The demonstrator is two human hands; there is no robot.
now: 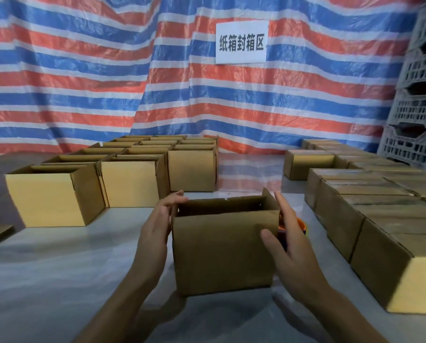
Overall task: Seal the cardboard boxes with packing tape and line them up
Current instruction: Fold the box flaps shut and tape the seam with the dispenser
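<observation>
The left hand (155, 231) and right hand (291, 246) pressed flat, fingers nearly straight, against the open box (221, 248). Squaring it and closing the flaps (267, 197) flush should make sealing cleaner.

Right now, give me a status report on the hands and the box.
Left hand and right hand press sides of the open box. Box untaped, flaps up. Orange-blue object partly hidden behind right hand.

An orange-and-blue object (302, 225) sits mostly hidden behind the right hand (290, 248).
</observation>
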